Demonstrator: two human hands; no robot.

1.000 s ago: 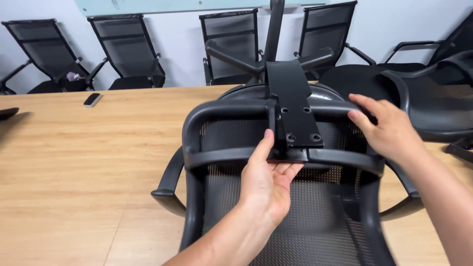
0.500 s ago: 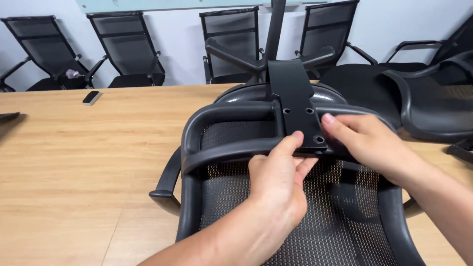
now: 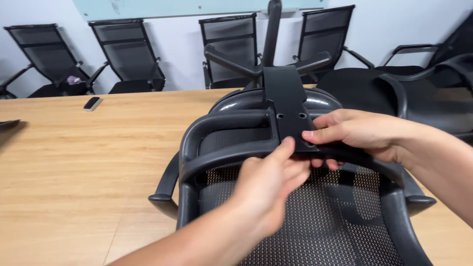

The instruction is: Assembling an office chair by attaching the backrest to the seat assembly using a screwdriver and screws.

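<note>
- Both hands meet at the lower end of a black metal mounting plate (image 3: 290, 111) that lies on an upturned black mesh office chair (image 3: 315, 221).
- Left hand (image 3: 268, 184): fingers curled, thumb stretched up so that its tip presses on the plate's lower edge; whether anything small sits under the thumb cannot be told.
- Right hand (image 3: 357, 133): it comes in from the right, forefinger laid flat across the plate's lower right corner, the other fingers tucked beneath, so the plate's corner is pinched between them.
- The plate runs up the middle of the chair, from the curved plastic frame bar (image 3: 221, 155) to the chair's central column (image 3: 272, 29), with two round holes showing near its middle.
- The chair rests on a long wooden table (image 3: 74, 162); one armrest (image 3: 165, 189) sticks out to the left over the tabletop, another ends below the right wrist.
- Open tabletop stretches well to the left of the chair, bare but for a small dark phone-like object (image 3: 92, 103) near the far edge.
- Another dark chair seat (image 3: 359, 88) lies just beside the work on the right, crowding that side.
- A row of black mesh chairs (image 3: 130, 59) stands along the far wall, well apart from the hands.
- No container is in view.
</note>
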